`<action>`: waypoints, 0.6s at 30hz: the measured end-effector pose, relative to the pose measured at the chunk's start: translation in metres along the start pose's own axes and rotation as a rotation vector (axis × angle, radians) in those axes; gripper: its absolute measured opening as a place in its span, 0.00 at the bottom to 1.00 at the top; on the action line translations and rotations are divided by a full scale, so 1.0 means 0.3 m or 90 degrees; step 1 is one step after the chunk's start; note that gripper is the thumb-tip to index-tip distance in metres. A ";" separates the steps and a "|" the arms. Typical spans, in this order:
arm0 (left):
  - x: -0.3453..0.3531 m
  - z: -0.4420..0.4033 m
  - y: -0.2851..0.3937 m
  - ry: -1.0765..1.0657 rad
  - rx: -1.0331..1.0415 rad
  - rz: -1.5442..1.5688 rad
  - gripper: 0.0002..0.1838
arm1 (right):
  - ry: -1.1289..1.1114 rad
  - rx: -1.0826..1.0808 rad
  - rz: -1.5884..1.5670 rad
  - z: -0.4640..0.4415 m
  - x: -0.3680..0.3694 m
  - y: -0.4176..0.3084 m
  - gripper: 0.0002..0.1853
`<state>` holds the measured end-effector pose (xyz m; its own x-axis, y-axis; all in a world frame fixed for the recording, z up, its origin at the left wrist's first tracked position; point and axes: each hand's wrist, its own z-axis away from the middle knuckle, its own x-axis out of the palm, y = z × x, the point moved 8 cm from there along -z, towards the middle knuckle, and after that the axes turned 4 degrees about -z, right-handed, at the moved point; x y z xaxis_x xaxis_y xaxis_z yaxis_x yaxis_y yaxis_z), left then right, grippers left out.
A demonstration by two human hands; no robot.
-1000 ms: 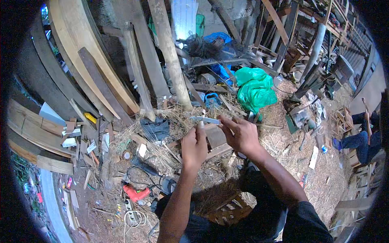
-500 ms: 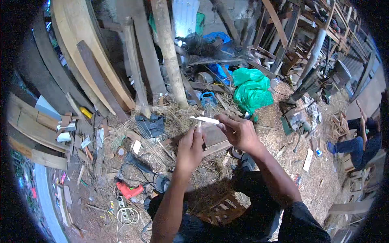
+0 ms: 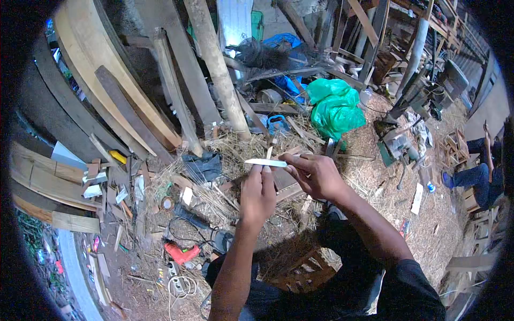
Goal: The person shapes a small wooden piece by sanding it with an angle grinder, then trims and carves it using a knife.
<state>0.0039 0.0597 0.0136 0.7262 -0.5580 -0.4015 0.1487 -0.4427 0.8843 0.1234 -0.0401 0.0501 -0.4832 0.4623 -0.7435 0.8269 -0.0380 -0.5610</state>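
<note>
Both my hands are raised close together in the middle of the view. My right hand (image 3: 317, 175) pinches the right end of a knife (image 3: 265, 162); its bright, pointed blade lies nearly level, tip to the left. Its handle is hidden by the fingers. My left hand (image 3: 258, 193) is closed, thumb and fingers upward, around a thin pale wooden stick (image 3: 269, 152) that rises behind the blade. The blade crosses the stick just above my left fingertips; whether it cuts in, I cannot tell. The stick's lower part is hidden in the hand.
A red power tool (image 3: 181, 252) and a white cable (image 3: 183, 287) lie on the littered ground at lower left. Planks (image 3: 110, 75) lean at left. A green plastic bag (image 3: 337, 111) sits ahead, machinery (image 3: 399, 144) at right. Another person (image 3: 479, 174) sits far right.
The blade has turned to lie more level across the stick, which now shows above it. My hands stay close together; the whole view has shifted slightly.
</note>
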 end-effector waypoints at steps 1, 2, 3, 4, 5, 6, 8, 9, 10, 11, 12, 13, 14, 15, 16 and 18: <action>-0.011 0.002 0.059 0.011 0.046 -0.048 0.13 | 0.011 -0.015 -0.006 -0.001 -0.004 0.012 0.14; -0.010 0.006 0.091 -0.026 0.006 -0.044 0.13 | 0.021 -0.029 -0.012 0.001 -0.008 0.030 0.14; -0.009 0.004 0.097 -0.022 0.024 -0.053 0.13 | 0.032 -0.045 -0.017 -0.001 -0.015 0.041 0.14; -0.011 0.004 0.098 -0.017 0.044 -0.061 0.13 | 0.034 -0.049 -0.006 -0.004 -0.015 0.048 0.14; -0.012 0.004 0.101 -0.012 0.062 -0.069 0.12 | 0.035 -0.053 0.005 -0.002 -0.016 0.053 0.14; -0.008 0.002 0.098 -0.024 0.054 -0.067 0.12 | 0.035 -0.056 0.015 0.001 -0.019 0.053 0.14; 0.007 0.007 0.093 -0.045 0.028 -0.077 0.12 | 0.067 -0.039 0.036 -0.007 -0.051 0.062 0.14; 0.017 0.005 0.095 -0.055 0.019 -0.080 0.12 | 0.085 -0.031 0.050 -0.012 -0.072 0.067 0.14; 0.020 0.008 0.096 -0.071 -0.030 -0.062 0.13 | 0.107 -0.060 0.014 -0.010 -0.075 0.078 0.14; 0.027 0.008 0.087 -0.056 -0.009 -0.051 0.13 | 0.102 -0.051 0.013 -0.003 -0.072 0.094 0.13; 0.038 0.008 0.058 -0.039 0.012 -0.041 0.13 | 0.097 -0.044 0.011 -0.010 -0.084 0.073 0.13; 0.034 0.002 0.058 -0.022 0.032 -0.033 0.14 | 0.092 -0.038 0.007 -0.015 -0.095 0.049 0.13; 0.032 0.000 0.055 -0.026 0.029 -0.046 0.14 | 0.036 -0.017 -0.002 -0.018 -0.094 0.028 0.13; 0.023 -0.004 0.073 -0.030 0.025 -0.060 0.14 | 0.025 -0.028 -0.013 -0.016 -0.077 0.016 0.13; 0.017 -0.002 0.077 -0.038 0.018 -0.073 0.14 | 0.014 -0.036 -0.026 -0.008 -0.052 0.003 0.13; 0.011 0.004 0.054 -0.052 -0.010 -0.084 0.15 | -0.006 -0.054 -0.043 -0.006 -0.021 -0.025 0.14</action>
<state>0.0080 0.0498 0.0262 0.6422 -0.5512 -0.5327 0.2502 -0.5061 0.8254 0.1208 -0.0414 0.0597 -0.5414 0.4523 -0.7087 0.8132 0.0678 -0.5780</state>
